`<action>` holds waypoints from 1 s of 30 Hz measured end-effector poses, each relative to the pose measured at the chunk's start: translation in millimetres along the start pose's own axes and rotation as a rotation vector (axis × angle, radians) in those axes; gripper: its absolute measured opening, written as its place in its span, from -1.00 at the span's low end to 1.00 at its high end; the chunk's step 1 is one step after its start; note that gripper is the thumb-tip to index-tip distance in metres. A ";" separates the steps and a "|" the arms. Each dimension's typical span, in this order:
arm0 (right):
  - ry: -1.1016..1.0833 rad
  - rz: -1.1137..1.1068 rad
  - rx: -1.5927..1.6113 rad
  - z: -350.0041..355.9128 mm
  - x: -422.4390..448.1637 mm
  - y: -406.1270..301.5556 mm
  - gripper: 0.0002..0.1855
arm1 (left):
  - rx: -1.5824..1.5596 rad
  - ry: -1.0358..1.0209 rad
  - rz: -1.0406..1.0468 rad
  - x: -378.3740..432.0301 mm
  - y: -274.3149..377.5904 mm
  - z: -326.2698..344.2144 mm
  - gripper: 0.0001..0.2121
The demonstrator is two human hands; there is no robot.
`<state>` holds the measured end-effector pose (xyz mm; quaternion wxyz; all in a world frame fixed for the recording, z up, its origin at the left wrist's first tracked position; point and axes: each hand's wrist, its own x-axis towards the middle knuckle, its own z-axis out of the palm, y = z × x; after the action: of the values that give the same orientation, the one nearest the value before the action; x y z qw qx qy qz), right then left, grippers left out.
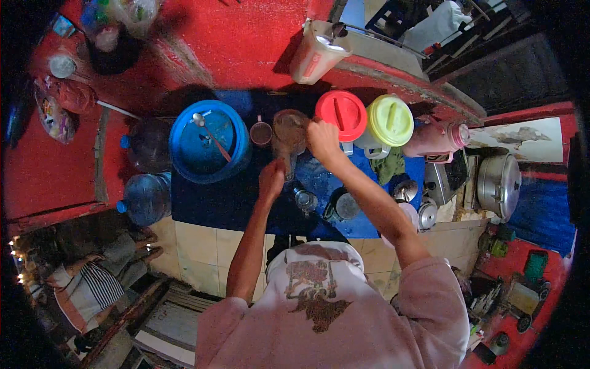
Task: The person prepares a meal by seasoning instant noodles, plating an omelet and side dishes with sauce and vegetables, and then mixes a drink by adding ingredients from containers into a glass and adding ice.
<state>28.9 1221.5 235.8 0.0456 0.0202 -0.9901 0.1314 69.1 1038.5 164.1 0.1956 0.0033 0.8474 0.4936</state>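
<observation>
A clear vessel of brown liquid is over the blue table, with my right hand closed at its right side. Just below it in the picture, a tall clear glass meets or overlaps it. Curled fingers of my left hand are at the left side of this glass. Whether liquid runs between the two vessels cannot be made out. A pink mug with brown contents stands to their left. Nearer to me are a small clear glass and a round-topped container.
A blue drum-like tub bears a spoon. Red-lidded and yellow-lidded pitchers stand behind my right hand, beside a pink jug. Large water bottles flank the table. Another person is at lower left.
</observation>
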 end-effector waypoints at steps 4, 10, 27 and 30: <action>-0.119 0.109 0.008 42.5 -83.1 30.2 -0.80 | -0.042 -0.011 -0.060 -35.3 -54.7 0.9 -0.63; -0.463 0.060 -0.291 134.5 -284.3 111.0 -0.08 | 0.040 -0.072 -0.095 -98.7 -110.2 10.6 -0.70; -0.333 -0.465 -0.402 49.0 57.6 -20.3 -0.03 | 0.078 0.042 -0.077 -165.9 -169.6 32.2 -0.64; -0.340 -0.620 -0.409 50.2 69.9 -16.0 -0.25 | -0.050 0.145 -0.067 -173.9 -192.5 39.6 -0.60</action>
<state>-44.1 1190.9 198.4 -0.0782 0.3295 -0.9362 -0.0936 279.1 938.4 42.6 0.1505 -0.0656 0.8464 0.5067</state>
